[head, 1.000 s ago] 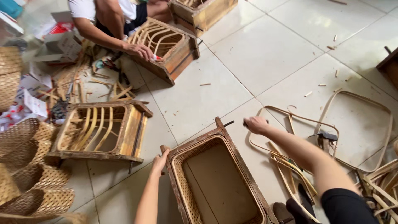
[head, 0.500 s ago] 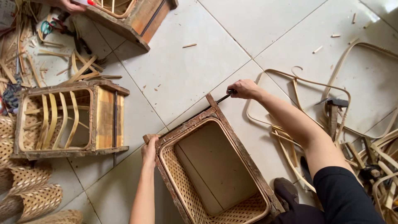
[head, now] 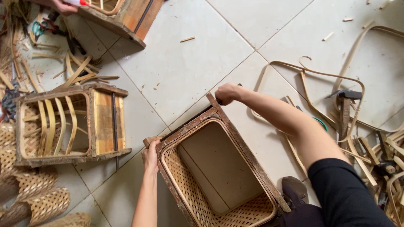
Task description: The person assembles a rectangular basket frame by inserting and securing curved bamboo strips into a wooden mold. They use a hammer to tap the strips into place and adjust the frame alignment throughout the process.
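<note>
The pale glazed tile floor (head: 198, 50) fills the view, with its widest bare stretch from 11 to 1 o'clock of the centre. At 6 o'clock on it stands the rectangular wooden-framed basket with a woven cane lining (head: 216, 168), mouth up; its long axis runs from 11 o'clock to 5 o'clock, and its rough dark frame rims a smooth bent-cane hoop and lattice walls. The left hand (head: 150, 155) closes over the frame's corner at 9 o'clock of the basket; the right hand (head: 226, 93) closes in a fist on the corner post at 12 o'clock of it. At 9 o'clock of the view, well apart, a second wooden box frame with curved cane slats (head: 69, 124) lies on its side. Looped bent cane strips (head: 311, 80) crowd the floor at 3 o'clock, near the right forearm, with a dark-headed hammer (head: 344, 105) among them. Folded woven cane sheets (head: 38, 197) lie at 8 o'clock. Another person's hand (head: 63, 6) rests on a third wooden frame (head: 122, 17) at 11 o'clock.
</note>
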